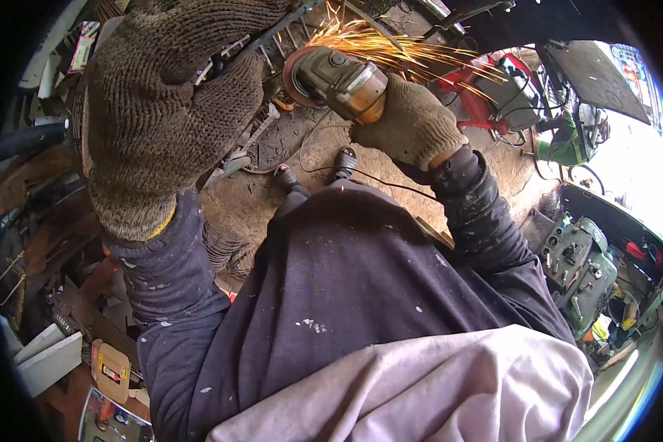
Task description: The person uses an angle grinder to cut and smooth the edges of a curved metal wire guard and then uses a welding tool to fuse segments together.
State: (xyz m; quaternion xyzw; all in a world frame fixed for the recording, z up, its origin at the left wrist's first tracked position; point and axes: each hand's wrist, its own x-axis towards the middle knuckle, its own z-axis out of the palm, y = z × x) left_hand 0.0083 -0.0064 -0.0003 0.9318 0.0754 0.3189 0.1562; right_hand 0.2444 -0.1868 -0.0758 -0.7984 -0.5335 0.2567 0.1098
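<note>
My left hand [155, 103], in a thick brown knitted glove, is closed around a narrow metal bar [281, 26] at the top of the view. The work glove hides most of the grip. My right hand [412, 121], in a lighter knitted glove, grips the orange-brown body of an angle grinder [342, 81]. Its round disc [295, 77] is beside the metal bars, just right of my left thumb. A spray of orange sparks [376, 40] streams away to the right; the exact contact spot is hard to make out.
A dark cable [379, 179] runs across the dirt floor [261, 206] near my sandalled feet. At the right stand a red and grey machine [508, 96] and a grey metal housing [578, 265]. Boards [51, 361] and scrap crowd the left. A coil of wire [225, 250] lies beside my left forearm.
</note>
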